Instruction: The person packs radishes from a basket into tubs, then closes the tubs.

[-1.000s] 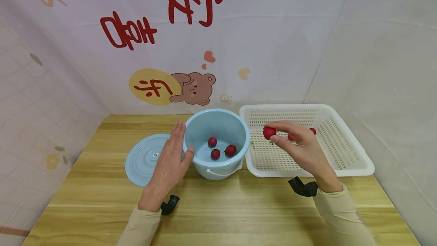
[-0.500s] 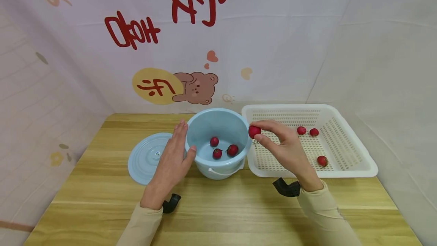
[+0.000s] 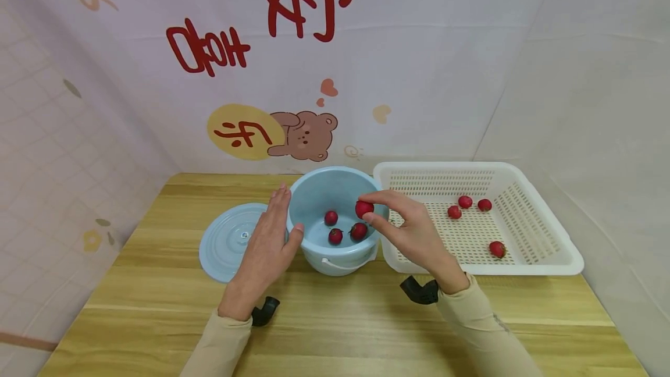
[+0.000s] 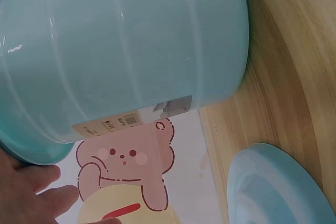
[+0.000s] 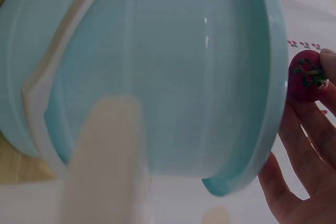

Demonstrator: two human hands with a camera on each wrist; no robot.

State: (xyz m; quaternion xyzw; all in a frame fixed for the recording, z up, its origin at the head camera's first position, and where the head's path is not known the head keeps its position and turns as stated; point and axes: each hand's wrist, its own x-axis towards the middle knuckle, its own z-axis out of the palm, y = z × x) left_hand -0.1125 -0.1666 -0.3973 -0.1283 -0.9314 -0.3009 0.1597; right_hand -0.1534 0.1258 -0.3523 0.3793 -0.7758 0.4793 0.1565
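First: Begin at your end of the table (image 3: 345, 330). What is nearest?
Second: Two sleeves, cream. Your left sleeve (image 3: 217, 347) and your right sleeve (image 3: 481, 324), a black wrist piece at each cuff.

First: Your left hand (image 3: 264, 249)?
Second: One, unloaded. Fingers straight and close together, thumb apart, the hand alongside the bucket's left side. In the left wrist view its fingertips meet the rim's outline; whether they press on it, you cannot tell.

First: Your right hand (image 3: 410, 228)?
Second: One, in a pinch. Thumb and fingers are parted only by the held fruit (image 3: 364, 209), red and round, green leaves at its top in the right wrist view. It is over the right part of the bucket's mouth, just above the rim.

First: And the bucket (image 3: 335, 259)?
Second: One, light blue, upright, its white handle (image 3: 330, 263) hanging at your side. Inside, on the bottom, three red fruits (image 3: 331, 217), well apart from its walls or near them.

First: To either side of it?
Second: Left, a blue lid (image 3: 222, 243), flat on the table, partly behind your left hand. Right, a white basket (image 3: 481, 269) with four red fruits (image 3: 497, 249): three at the back, one nearer you.

First: Farthest?
Second: A pale wall cloth (image 3: 429, 74), printed with a brown bear (image 3: 309, 138).
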